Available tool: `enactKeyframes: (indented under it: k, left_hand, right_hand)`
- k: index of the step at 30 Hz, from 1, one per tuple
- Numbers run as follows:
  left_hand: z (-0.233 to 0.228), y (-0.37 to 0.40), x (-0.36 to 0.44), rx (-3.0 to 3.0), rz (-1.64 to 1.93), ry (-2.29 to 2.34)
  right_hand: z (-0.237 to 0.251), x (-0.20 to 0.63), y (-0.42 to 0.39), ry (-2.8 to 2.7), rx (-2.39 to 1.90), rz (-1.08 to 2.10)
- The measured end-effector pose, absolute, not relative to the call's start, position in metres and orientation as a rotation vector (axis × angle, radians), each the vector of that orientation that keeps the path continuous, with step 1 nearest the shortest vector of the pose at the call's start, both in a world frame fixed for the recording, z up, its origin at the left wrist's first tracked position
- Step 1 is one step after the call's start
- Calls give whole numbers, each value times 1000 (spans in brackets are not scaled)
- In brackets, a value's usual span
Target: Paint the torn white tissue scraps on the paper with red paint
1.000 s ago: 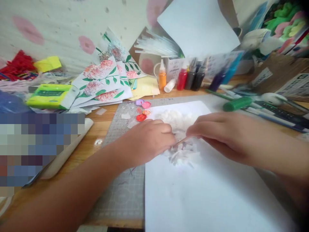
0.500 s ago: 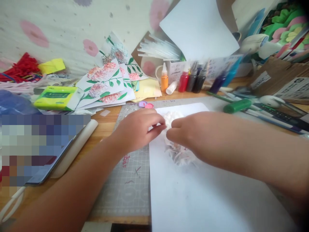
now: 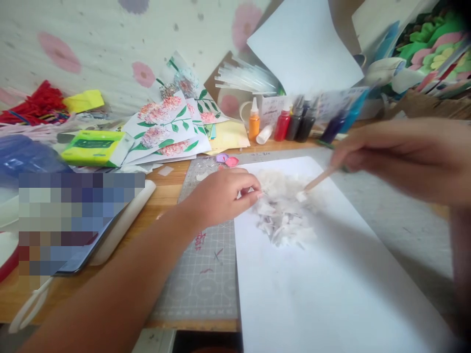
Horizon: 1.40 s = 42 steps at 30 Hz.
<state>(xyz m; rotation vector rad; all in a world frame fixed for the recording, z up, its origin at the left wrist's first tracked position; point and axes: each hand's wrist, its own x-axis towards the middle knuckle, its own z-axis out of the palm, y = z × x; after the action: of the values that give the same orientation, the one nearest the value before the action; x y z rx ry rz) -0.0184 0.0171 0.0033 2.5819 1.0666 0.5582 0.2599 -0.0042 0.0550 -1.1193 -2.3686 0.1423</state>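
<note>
A pile of crumpled white tissue-like paper bits [image 3: 285, 225] lies on the upper part of a white paper sheet [image 3: 312, 294]. At its left edge is my left hand [image 3: 230, 193], thumb and fingertips pinched together; whatever they hold is hidden. My right hand [image 3: 397, 159], smeared by motion, is over the right side of the sheet. From its fingers a slender tan stick [image 3: 319, 179] points down and left. Its tip touches or nearly touches a small white paper bit [image 3: 300, 196] at the pile's right edge.
Under the sheet is a grey cutting mat [image 3: 198, 289]. Behind stand orange [image 3: 253, 122], red [image 3: 282, 125] and dark bottles [image 3: 305, 125]. Flower pictures [image 3: 158, 125] and a yellow-green packet [image 3: 91, 147] lie at the back left. A tablet-like device [image 3: 121, 220], partly pixelated, stands left.
My right hand has drawn away from the pile to the right, and a stick now shows in it. My left hand stays at the pile's edge. The view has shifted slightly.
</note>
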Motion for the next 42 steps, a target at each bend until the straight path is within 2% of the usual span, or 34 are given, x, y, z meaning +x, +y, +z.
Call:
enactKeyframes:
  k: [4,9,14,20,27,35,42]
  left_hand:
    - [2,12,-13,2460,623,941]
    - [3,6,-3,2367,596,840]
    - [4,5,-1,2273,612,896]
    - [5,8,-5,2284,578,1052]
    - [2,24,-23,2452,596,1255]
    - [-2,30,-26,2488,411,1323]
    - [-1,35,-30,2564,354,1375]
  right_hand:
    - [35,232,1,-2401,-980,192]
    - [26,222,6,-2228,-967,591]
    - [21,223,11,-2072,-1017,903]
    - [17,234,18,-1902,-1080,1093]
    - [24,251,16,-1786,-1163,1080]
    - [22,254,20,-1993,-1303,861]
    - [15,257,26,-2059,-1319,799]
